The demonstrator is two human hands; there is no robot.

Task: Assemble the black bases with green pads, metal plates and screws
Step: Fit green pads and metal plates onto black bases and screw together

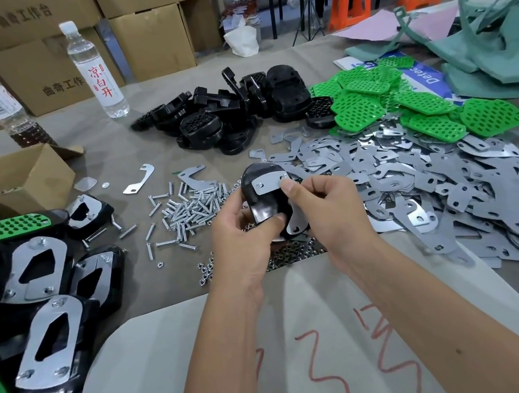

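Black base [263,195] is held above the table [162,278] at centre, over the loose screws [186,210] and nuts. Left hand [243,232] grips its lower end, thumb on top. Right hand [322,197] pinches a metal plate [268,183] against the base's upper face. Green pads [405,100] lie far right.

There is one camera, worn on the person's head. It looks forward and down at the desk [129,148], close above its near edge. Far off, past the desk's far edge, stand boxes [154,40].
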